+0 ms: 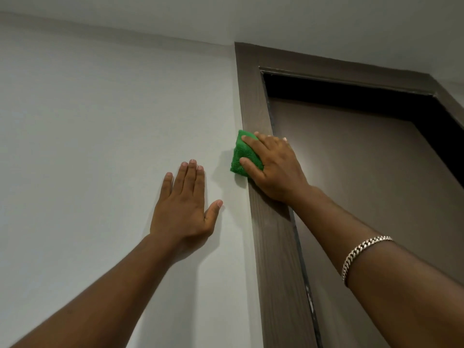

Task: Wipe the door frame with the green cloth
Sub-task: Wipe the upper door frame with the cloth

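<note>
A dark brown wood-grain door frame (253, 96) runs up the middle of the head view and turns right along the top. My right hand (276, 167) presses a folded green cloth (242, 154) flat against the frame's left upright, well below the top corner. The cloth's left edge overlaps onto the wall. Fingers cover its right half. My left hand (185, 207) lies flat on the white wall, left of the frame, fingers spread and holding nothing.
White wall (100, 121) fills the left side and meets the ceiling (301, 16) above. A brown door panel (364, 184) sits inside the frame, with a dark gap under the top rail. A metal chain bracelet (361, 252) circles my right forearm.
</note>
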Action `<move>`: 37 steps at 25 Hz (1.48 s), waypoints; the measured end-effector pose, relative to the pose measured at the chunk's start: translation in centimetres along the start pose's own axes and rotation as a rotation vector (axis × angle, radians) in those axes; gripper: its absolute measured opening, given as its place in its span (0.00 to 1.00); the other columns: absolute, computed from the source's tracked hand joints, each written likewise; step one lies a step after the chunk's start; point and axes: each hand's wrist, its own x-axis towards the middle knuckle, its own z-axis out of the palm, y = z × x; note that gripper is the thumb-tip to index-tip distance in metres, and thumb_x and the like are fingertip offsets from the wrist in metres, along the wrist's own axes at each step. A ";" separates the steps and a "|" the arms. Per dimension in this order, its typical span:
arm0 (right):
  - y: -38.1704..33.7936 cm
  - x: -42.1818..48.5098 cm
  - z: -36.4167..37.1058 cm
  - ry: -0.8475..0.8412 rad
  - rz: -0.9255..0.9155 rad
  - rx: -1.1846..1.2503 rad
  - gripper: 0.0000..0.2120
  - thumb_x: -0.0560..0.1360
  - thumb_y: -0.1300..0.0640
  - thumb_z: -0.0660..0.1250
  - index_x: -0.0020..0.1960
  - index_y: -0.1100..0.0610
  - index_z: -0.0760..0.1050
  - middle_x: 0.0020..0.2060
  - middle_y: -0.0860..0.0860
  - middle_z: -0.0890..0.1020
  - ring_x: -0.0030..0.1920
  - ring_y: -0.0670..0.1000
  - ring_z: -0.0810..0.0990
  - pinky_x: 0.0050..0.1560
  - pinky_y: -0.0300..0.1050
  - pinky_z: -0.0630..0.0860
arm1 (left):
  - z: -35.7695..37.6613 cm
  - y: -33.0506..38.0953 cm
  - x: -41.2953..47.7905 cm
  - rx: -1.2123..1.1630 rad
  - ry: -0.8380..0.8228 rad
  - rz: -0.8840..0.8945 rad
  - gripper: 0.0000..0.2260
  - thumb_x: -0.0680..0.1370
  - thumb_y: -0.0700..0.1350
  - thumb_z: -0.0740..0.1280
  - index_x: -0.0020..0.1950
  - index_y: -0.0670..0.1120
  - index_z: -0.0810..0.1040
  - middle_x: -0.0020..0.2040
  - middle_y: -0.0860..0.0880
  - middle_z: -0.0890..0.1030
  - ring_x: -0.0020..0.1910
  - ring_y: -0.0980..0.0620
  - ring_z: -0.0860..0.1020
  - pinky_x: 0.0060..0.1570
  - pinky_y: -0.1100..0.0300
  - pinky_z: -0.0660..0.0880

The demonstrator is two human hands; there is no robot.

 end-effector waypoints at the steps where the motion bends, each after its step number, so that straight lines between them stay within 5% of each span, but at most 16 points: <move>1: -0.3 -0.3 0.1 0.004 -0.001 0.001 0.27 0.81 0.41 0.55 0.76 0.50 0.62 0.75 0.56 0.67 0.73 0.58 0.66 0.76 0.64 0.57 | -0.1 -0.3 -0.3 0.001 -0.004 0.005 0.36 0.77 0.66 0.37 0.78 0.47 0.34 0.81 0.48 0.35 0.78 0.51 0.33 0.78 0.48 0.38; 6: 1.4 -9.2 -0.2 -0.045 -0.189 -0.024 0.28 0.81 0.37 0.51 0.77 0.48 0.61 0.76 0.54 0.67 0.75 0.57 0.65 0.76 0.62 0.60 | -0.3 -0.8 -1.2 -0.006 -0.003 0.026 0.36 0.77 0.66 0.38 0.78 0.46 0.35 0.81 0.47 0.36 0.79 0.51 0.34 0.79 0.46 0.40; 12: 0.3 -5.0 -1.2 -0.085 -0.040 -0.143 0.32 0.81 0.38 0.49 0.80 0.52 0.54 0.81 0.55 0.56 0.81 0.58 0.51 0.80 0.64 0.46 | -0.6 -0.8 -1.1 0.007 -0.033 0.017 0.38 0.76 0.68 0.37 0.78 0.46 0.34 0.81 0.47 0.36 0.79 0.50 0.34 0.79 0.45 0.41; 16: 0.1 -8.9 -1.4 -0.114 -0.173 -0.160 0.32 0.81 0.39 0.50 0.78 0.58 0.57 0.79 0.58 0.61 0.78 0.59 0.61 0.79 0.58 0.56 | -1.0 -1.1 -1.7 0.032 -0.057 0.022 0.38 0.75 0.69 0.35 0.78 0.46 0.33 0.81 0.47 0.35 0.79 0.50 0.34 0.79 0.46 0.41; 22: -0.5 -4.1 -1.8 -0.142 -0.017 -0.032 0.32 0.82 0.41 0.55 0.79 0.56 0.54 0.80 0.59 0.57 0.79 0.60 0.58 0.79 0.59 0.56 | -1.2 -1.1 -2.2 0.059 -0.078 0.026 0.38 0.76 0.68 0.36 0.78 0.46 0.33 0.81 0.47 0.35 0.79 0.50 0.33 0.79 0.46 0.41; 28: 1.2 -12.1 -1.5 -0.172 -0.331 0.006 0.31 0.80 0.35 0.53 0.78 0.47 0.56 0.80 0.53 0.57 0.80 0.56 0.56 0.78 0.59 0.56 | -1.5 -1.4 -2.6 0.065 -0.087 0.037 0.37 0.77 0.67 0.38 0.78 0.45 0.35 0.81 0.46 0.37 0.79 0.49 0.35 0.79 0.46 0.41; 33: 0.7 -6.7 -1.7 -0.148 0.014 0.104 0.31 0.80 0.39 0.58 0.79 0.50 0.57 0.80 0.55 0.56 0.80 0.59 0.55 0.78 0.63 0.56 | -1.4 -1.4 -2.5 0.074 -0.097 0.034 0.37 0.78 0.66 0.39 0.79 0.45 0.36 0.81 0.46 0.38 0.80 0.49 0.36 0.79 0.46 0.41; 37: -1.1 -9.0 -1.3 -0.168 -0.081 0.040 0.33 0.79 0.39 0.57 0.79 0.49 0.54 0.81 0.55 0.54 0.80 0.59 0.52 0.79 0.62 0.50 | -2.2 -0.3 -2.1 0.033 -0.199 -0.043 0.38 0.76 0.65 0.41 0.79 0.44 0.36 0.81 0.44 0.36 0.79 0.48 0.35 0.78 0.47 0.38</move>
